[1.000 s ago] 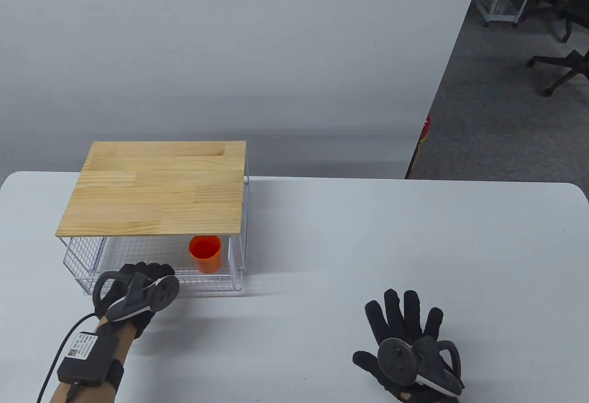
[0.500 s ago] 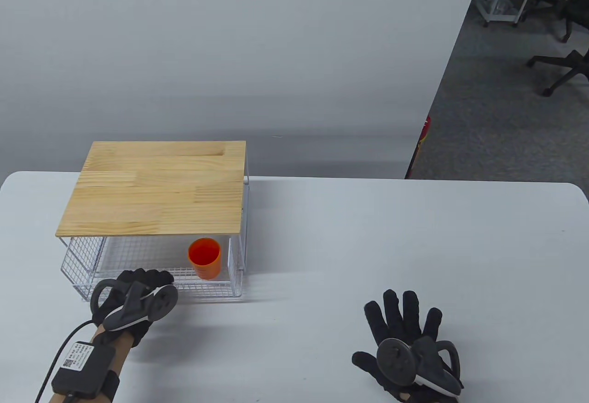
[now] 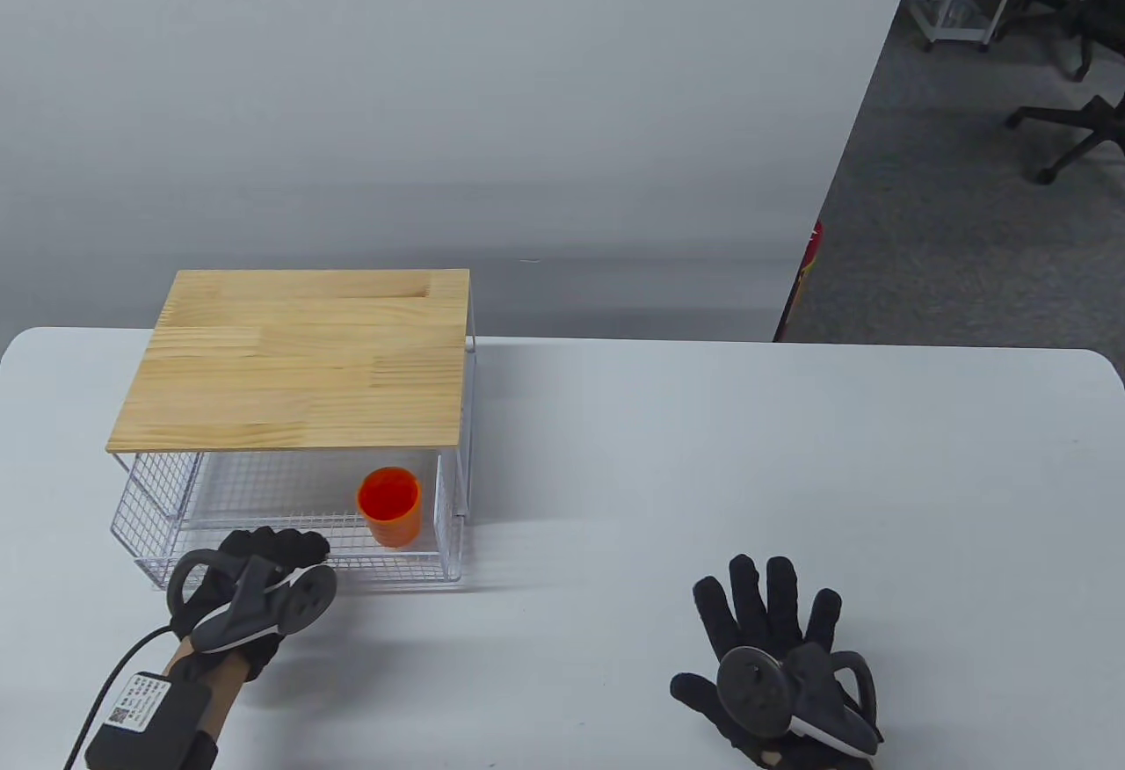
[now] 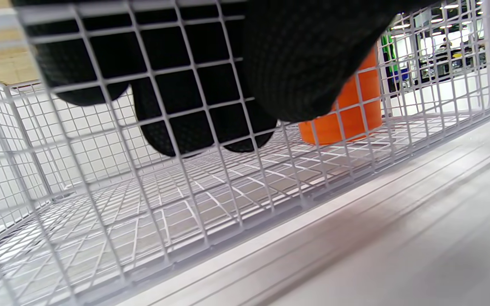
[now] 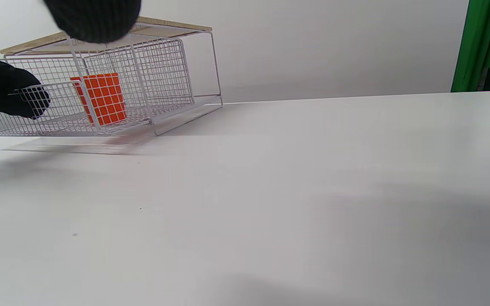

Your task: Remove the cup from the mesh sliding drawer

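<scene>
A white tabletop is filling the scene, with a grey partition behind it and office chairs off to one side. On it is sitting a wire rack topped by a wooden board, and under that board the mesh sliding drawer is standing partly drawn out toward the person. The orange cup is standing upright inside the drawer near its right front corner, now mostly clear of the board's edge. The left hand is hooking its fingers over the drawer's front wall, its grip closed on the wire (the left wrist view is showing the fingertips hanging inside the mesh). The right hand is lying flat on the tabletop, fingers spread wide, holding nothing and well apart from the drawer.

The step in hand looks like opening the drawer. Next, I judge, a hand is needing to come down over the cup from above and lift it straight over the mesh wall.
</scene>
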Tool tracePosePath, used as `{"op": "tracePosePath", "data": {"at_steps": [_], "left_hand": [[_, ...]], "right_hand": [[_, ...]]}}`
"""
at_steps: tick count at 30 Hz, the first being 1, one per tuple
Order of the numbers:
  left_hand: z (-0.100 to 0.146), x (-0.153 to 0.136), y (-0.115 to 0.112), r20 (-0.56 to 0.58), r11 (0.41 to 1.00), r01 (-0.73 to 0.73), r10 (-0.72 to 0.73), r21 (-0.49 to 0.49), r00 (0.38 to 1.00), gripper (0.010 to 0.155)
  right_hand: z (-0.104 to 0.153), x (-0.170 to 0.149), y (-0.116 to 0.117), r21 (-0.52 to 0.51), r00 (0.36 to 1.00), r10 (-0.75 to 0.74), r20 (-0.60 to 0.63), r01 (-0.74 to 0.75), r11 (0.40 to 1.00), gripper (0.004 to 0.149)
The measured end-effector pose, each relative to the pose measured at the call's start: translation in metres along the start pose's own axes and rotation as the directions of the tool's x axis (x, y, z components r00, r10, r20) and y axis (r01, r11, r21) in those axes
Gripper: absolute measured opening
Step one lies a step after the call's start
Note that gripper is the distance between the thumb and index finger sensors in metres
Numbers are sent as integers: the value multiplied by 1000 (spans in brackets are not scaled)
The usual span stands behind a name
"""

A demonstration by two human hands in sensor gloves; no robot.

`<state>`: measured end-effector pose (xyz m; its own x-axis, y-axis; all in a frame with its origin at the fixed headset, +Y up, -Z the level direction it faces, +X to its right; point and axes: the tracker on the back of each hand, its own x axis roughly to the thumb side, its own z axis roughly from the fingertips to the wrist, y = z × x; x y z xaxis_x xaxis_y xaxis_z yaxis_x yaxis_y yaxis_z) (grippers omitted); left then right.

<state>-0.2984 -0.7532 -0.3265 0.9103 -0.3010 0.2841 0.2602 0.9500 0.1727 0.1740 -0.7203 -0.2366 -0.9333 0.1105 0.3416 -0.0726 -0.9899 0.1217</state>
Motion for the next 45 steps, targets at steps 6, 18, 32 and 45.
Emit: {"op": "tracePosePath", "data": {"at_steps": [6,18,32,45], "left_hand": [[5,2,1,8,1000,0,0,0,1000,31],[15,5,3,18,1000,-3,3,-3,1000,31],[25,8,5,30,1000,-4,4,-10,1000,30],[41,14,9,35,1000,-10,11,-14,999,30]], "right_hand": [[0,0,0,2,1000,-1,1,1,1000,90],[0,1,1,6,1000,-2,5,2,1000,90],[-1,1,2,7,1000,-7,4,7,1000,90],[-1,2,3,16,1000,-19,14,19,1000,90]]}}
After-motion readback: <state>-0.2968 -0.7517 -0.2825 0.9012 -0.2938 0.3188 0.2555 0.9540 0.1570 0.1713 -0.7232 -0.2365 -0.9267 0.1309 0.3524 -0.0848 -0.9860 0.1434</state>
